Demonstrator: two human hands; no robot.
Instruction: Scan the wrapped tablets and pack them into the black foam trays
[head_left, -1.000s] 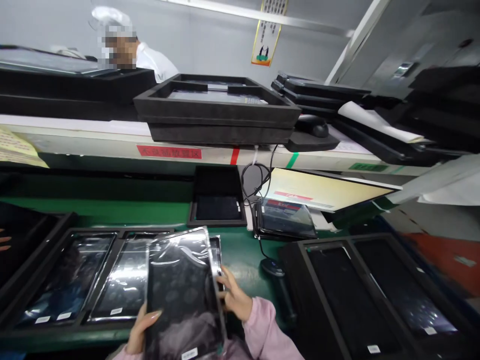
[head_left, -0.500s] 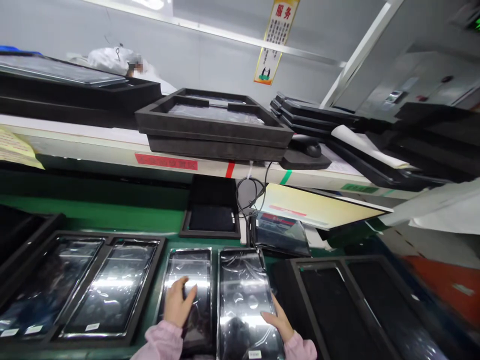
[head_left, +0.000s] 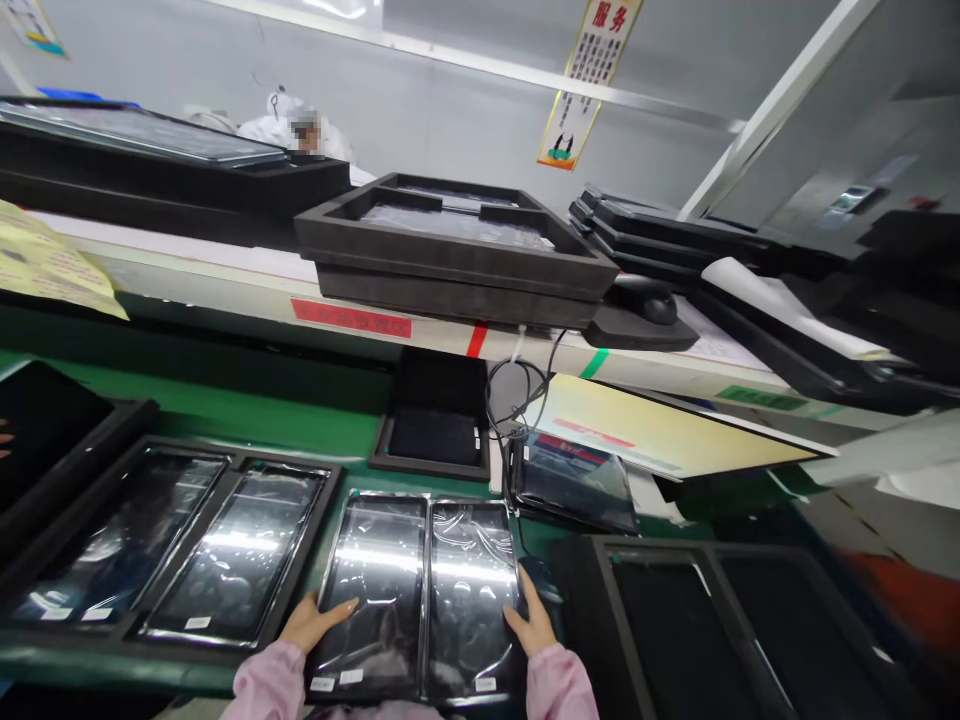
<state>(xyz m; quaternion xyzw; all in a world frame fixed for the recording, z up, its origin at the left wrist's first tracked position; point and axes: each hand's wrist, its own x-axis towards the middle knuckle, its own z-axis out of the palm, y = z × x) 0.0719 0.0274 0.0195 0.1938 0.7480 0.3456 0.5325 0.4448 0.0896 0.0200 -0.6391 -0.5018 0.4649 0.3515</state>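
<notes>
Head view cut off both panels' (head_left: 424,590) near ends; left hand (head_left: 311,622) and right hand (head_left: 531,628), previously on top, lay open against their outer edges.

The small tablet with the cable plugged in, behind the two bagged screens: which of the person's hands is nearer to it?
Right. The right hand lies just below the tablet; the left hand is across both bagged screens.

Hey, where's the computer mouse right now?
In the head view the computer mouse sits on a dark pad on the raised shelf, right of centre, just right of the stacked black foam trays and above the tilted monitor.
</notes>
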